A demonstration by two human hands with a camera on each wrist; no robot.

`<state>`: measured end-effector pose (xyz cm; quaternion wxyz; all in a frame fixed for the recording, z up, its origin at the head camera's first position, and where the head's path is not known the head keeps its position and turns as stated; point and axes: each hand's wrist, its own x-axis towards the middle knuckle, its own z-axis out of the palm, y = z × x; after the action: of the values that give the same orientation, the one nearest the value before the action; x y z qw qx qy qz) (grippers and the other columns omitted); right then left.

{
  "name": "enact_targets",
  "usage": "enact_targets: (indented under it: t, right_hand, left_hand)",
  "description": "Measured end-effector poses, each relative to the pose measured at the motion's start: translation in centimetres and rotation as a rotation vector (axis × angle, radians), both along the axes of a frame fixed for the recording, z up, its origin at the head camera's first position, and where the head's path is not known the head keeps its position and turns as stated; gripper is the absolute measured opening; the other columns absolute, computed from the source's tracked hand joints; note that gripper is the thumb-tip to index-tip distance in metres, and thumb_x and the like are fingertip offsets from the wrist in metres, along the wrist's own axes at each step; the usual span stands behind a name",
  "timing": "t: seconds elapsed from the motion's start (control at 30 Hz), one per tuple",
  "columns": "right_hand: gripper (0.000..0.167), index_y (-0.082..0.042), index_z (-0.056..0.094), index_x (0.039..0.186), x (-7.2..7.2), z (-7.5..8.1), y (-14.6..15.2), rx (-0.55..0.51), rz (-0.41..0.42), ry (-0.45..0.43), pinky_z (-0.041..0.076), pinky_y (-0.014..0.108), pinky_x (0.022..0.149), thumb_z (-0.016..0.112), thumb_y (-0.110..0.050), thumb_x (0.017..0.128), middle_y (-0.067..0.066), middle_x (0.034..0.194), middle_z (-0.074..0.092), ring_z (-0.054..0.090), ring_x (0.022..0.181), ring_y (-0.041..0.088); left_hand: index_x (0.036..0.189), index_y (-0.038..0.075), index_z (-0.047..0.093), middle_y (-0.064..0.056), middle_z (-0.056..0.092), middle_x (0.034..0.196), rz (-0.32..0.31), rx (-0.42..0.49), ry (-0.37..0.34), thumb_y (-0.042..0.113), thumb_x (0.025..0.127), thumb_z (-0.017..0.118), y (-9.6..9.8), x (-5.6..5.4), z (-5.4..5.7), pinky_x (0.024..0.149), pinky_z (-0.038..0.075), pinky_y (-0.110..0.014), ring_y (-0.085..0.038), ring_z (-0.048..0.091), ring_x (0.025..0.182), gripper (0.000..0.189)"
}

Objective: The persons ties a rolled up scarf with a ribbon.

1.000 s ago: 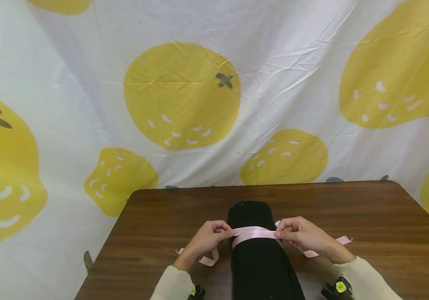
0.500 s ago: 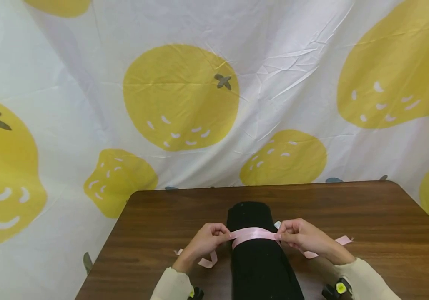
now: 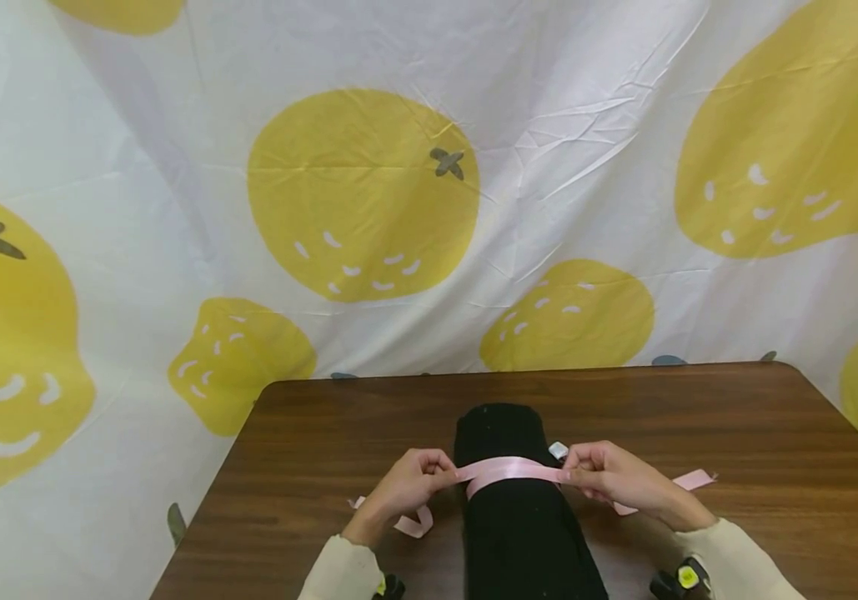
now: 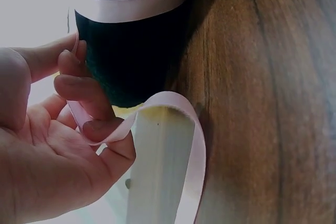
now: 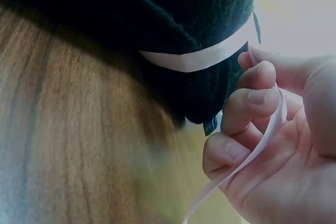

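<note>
A rolled black fleecy cloth (image 3: 507,533) lies lengthwise on the table with a pink ribbon (image 3: 513,468) wrapped round it near its far end. At the roll's left side my left hand (image 3: 411,485) pinches one end of the ribbon between thumb and forefinger; in the left wrist view the ribbon's tail (image 4: 196,166) runs through the curled fingers and loops down. Opposite, my right hand (image 3: 619,479) pinches the other end, and its tail (image 5: 252,156) crosses the palm in the right wrist view. Between the two hands the ribbon stretches taut over the top of the roll.
The brown wood-grain table (image 3: 759,433) reaches back to a white curtain (image 3: 579,208) printed with yellow fruit. A small white tag (image 3: 558,450) shows beside the roll, near the right hand. A ribbon end (image 3: 694,480) lies on the table behind the right wrist.
My right hand has shifted slightly right and down, and my left hand slightly left and down, both still pinching the ribbon. More of the white tag shows.
</note>
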<state>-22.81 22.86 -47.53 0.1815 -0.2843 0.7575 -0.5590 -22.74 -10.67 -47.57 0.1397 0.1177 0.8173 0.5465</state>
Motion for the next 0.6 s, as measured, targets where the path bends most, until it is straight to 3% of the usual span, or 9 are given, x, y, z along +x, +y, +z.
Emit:
enact_targets:
  t: [0.3, 0.6]
  right_hand:
    - [0.025, 0.012, 0.055, 0.091, -0.1, -1.2, 0.8, -0.005, 0.012, -0.02, 0.033, 0.017, 0.044, 0.057, -0.012, 0.1, -0.009, 0.063, 0.051, 0.044, 0.051, 0.0]
    - [0.025, 0.016, 0.05, 0.092, -0.3, -1.9, 0.9, -0.062, 0.092, -0.055, 0.03, 0.018, 0.041, 0.052, -0.007, 0.101, -0.002, 0.064, 0.05, 0.042, 0.052, 0.004]
  left_hand:
    - [0.082, 0.004, 0.067, 0.004, 0.046, 0.059, -0.006, -0.039, 0.001, 0.025, 0.09, 0.072, -0.3, 0.1, -0.2, 0.059, 0.035, -0.028, -0.014, 0.044, 0.065, 0.023]
    - [0.081, 0.006, 0.067, 0.005, 0.045, 0.059, -0.02, -0.051, -0.019, 0.026, 0.09, 0.073, -0.5, -0.1, -0.8, 0.057, 0.034, -0.027, -0.013, 0.044, 0.064, 0.023]
